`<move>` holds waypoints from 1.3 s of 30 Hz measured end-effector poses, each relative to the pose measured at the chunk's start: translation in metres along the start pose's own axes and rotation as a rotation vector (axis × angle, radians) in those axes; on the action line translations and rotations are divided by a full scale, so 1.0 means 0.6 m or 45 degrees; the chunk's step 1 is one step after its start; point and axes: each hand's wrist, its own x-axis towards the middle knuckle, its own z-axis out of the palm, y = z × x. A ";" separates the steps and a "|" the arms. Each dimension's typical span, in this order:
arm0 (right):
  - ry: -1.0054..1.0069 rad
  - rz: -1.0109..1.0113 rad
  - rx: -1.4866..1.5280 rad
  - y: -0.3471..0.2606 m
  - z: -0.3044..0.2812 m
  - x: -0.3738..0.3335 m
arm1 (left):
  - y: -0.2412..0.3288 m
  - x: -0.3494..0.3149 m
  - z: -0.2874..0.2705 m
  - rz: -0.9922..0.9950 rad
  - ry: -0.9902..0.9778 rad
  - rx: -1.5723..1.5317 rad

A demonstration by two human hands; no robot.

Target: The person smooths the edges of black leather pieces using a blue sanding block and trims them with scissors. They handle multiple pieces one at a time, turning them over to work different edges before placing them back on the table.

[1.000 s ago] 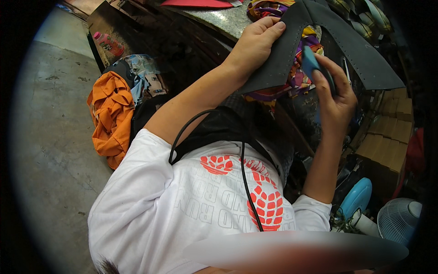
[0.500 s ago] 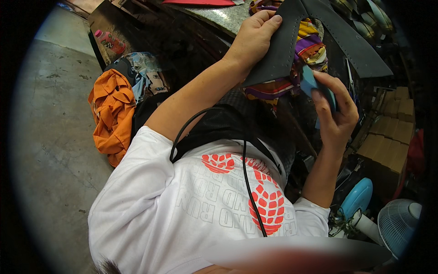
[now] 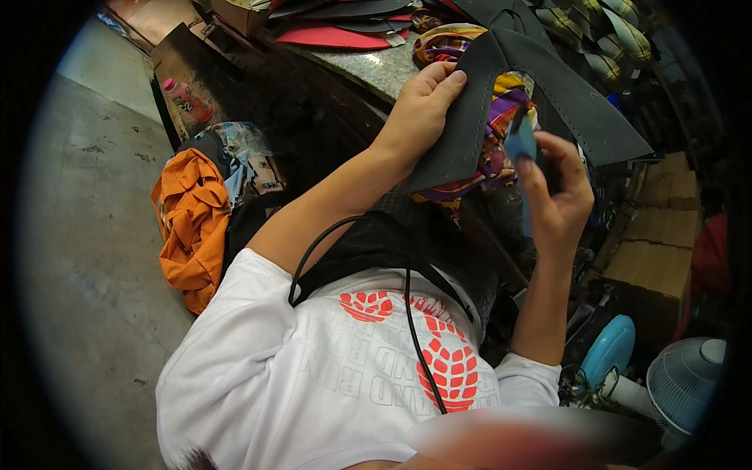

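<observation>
2 hands holding dark panel, blue block

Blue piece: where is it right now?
In the head view, right of centre toward the top: the right hand holds the blue piece beside the black punched sheet.

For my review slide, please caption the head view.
Left hand holding a dark sheet with small holes, right hand gripping a small blue block.

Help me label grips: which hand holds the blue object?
The right hand pinches the blue object; the left hand grips the black hole-edged piece instead.
</observation>
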 end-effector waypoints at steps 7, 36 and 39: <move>-0.041 0.028 -0.054 0.008 0.014 0.017 | 0.010 -0.009 0.007 0.079 0.038 0.011; 0.346 -0.536 -0.780 0.045 0.042 0.055 | 0.015 -0.027 -0.003 0.088 0.049 0.046; 0.363 -0.443 -0.617 0.037 0.019 0.056 | 0.014 -0.024 -0.012 0.098 0.049 0.100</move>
